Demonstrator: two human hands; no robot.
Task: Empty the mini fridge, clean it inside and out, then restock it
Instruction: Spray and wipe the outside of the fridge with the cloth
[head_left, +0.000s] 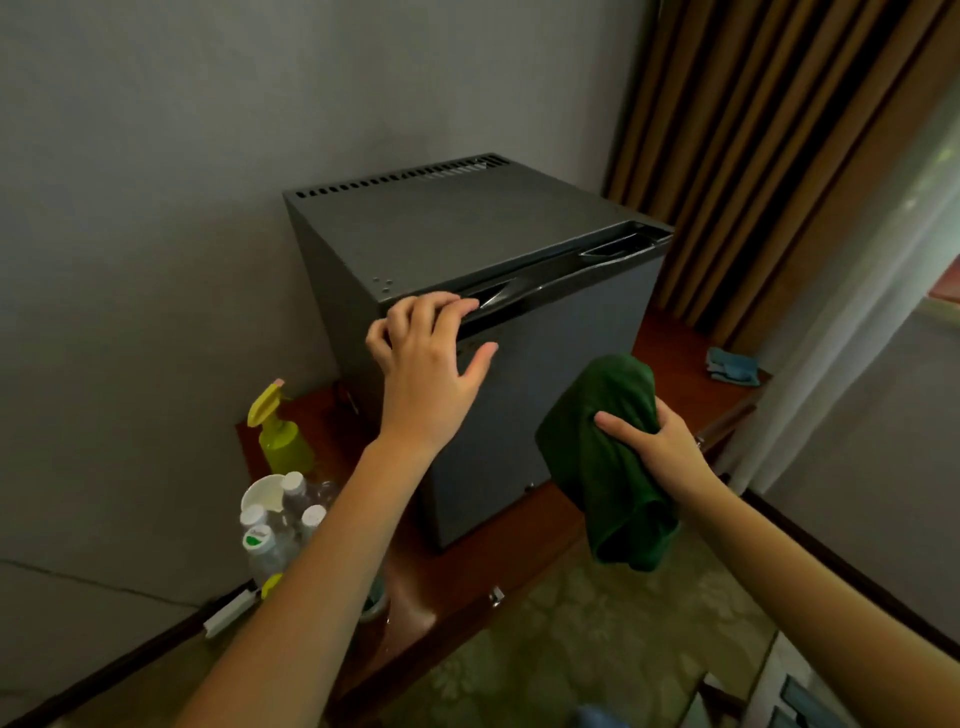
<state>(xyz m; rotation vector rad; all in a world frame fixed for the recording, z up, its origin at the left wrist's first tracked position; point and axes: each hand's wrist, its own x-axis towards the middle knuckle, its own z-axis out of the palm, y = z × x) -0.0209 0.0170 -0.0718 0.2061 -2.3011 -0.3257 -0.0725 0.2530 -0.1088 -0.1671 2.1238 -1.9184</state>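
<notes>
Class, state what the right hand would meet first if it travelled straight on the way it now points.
Most likely the mini fridge door, the green cloth in the right hand touching it first; depth between them is unclear.

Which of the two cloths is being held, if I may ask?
The green cloth, gripped by the right hand; the blue cloth lies on the table.

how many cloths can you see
2: a green cloth gripped in the right hand, and a blue cloth lying on the wooden table right of the mini fridge. Others may be hidden.
</notes>
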